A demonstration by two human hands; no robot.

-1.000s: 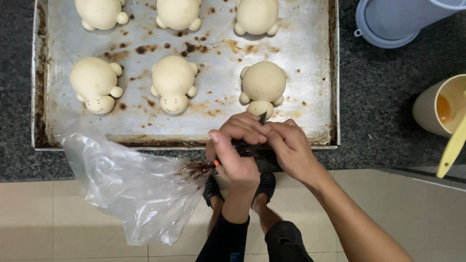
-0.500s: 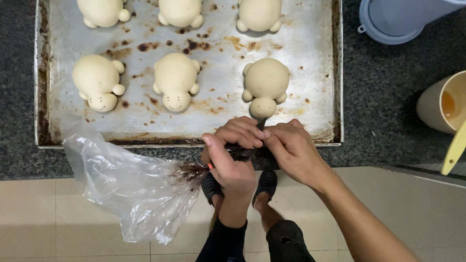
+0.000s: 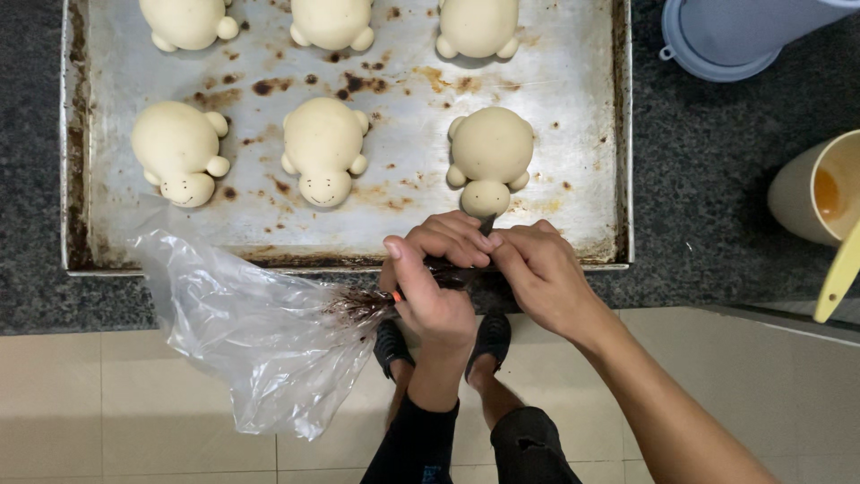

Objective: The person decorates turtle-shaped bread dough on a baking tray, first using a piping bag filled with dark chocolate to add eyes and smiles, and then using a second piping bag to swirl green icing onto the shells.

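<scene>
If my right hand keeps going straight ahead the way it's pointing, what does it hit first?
Probably the unmarked head of the nearest dough bun on the baking tray; the right hand points up-left toward it, though height is unclear.

Only 1 view: a head-worn camera looks almost straight down from above the person. It sits fairly close over the dark speckled bench (image 3: 717,179), with the metal baking tray (image 3: 573,90) filling the upper frame and the tiled floor (image 3: 134,394) below.

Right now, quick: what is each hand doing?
Left hand: closed around the twisted neck of the clear plastic piping bag with dark filling.
Right hand: closed, fingers pinching the bag's tip beside the pale animal-shaped dough bun.
</scene>
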